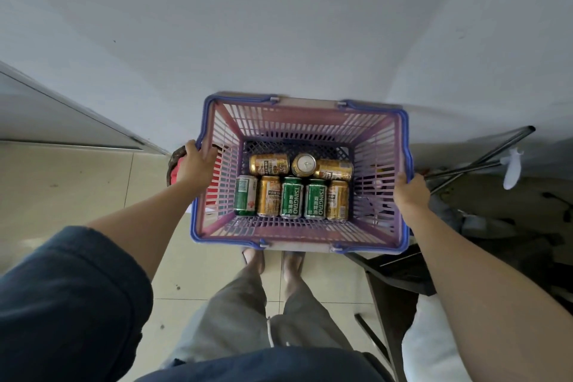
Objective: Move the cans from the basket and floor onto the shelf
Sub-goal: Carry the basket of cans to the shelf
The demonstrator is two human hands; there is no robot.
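A pink plastic basket (pixel 310 115) with a blue rim is held up in front of me, above my feet. My left hand (pixel 197 164) grips its left rim and my right hand (pixel 410 192) grips its right rim. Several cans lie on the basket's bottom. In the near row are green cans (pixel 291 197) and gold cans (pixel 269 195) lying on their sides. In the far row, a gold can (pixel 269 164) lies sideways beside one can standing upright (pixel 304 164). No shelf is in sight.
A grey wall (pixel 279 25) fills the upper view right behind the basket. Dark metal chair or stand legs (pixel 477 161) and clutter are at the right. A red object with a dark rim (pixel 175 170) sits under my left hand. Beige floor tiles (pixel 77 183) lie left.
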